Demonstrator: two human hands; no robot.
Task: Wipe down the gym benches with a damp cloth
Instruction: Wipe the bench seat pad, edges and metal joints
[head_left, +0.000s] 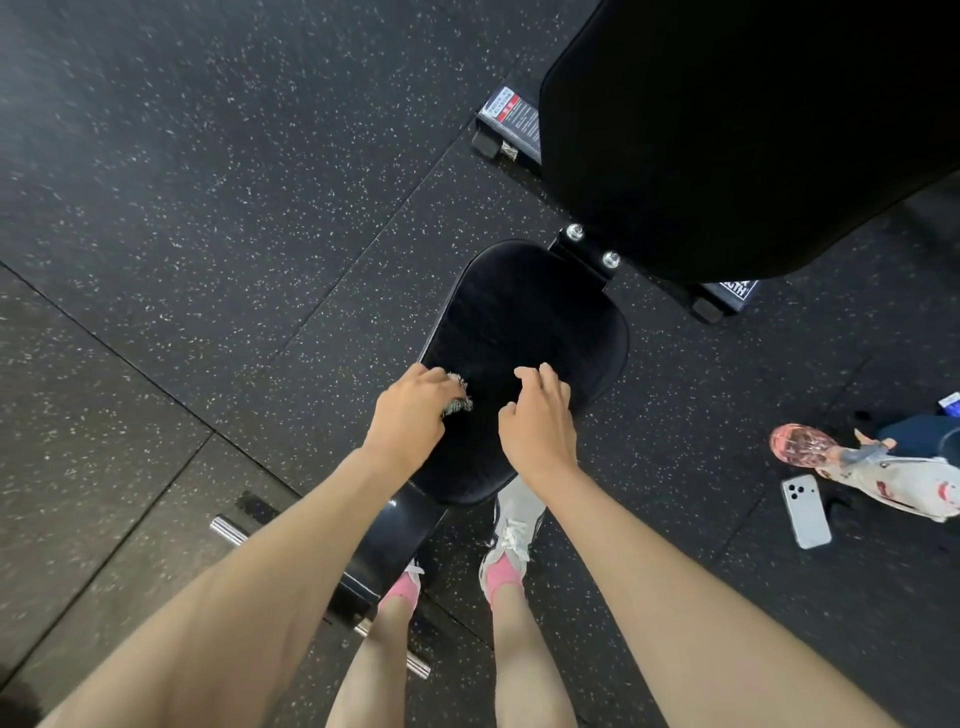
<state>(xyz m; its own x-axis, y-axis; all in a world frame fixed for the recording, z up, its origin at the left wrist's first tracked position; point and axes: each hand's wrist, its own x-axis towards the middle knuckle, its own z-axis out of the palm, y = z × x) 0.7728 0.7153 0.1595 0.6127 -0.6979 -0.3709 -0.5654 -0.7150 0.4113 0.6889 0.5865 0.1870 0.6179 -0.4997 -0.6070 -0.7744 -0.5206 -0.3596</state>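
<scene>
My left hand is curled round a crumpled grey-and-white cloth, holding it against the left edge of the black seat pad. My right hand is near it over the same pad, fingers loosely bent, holding nothing. The back pad lies beyond. A white phone lies on the speckled floor to my right.

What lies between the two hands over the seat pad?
Head view: only bare black seat pad separates left hand and right hand, apart from the cloth end poking out of the left hand's grip.
</scene>
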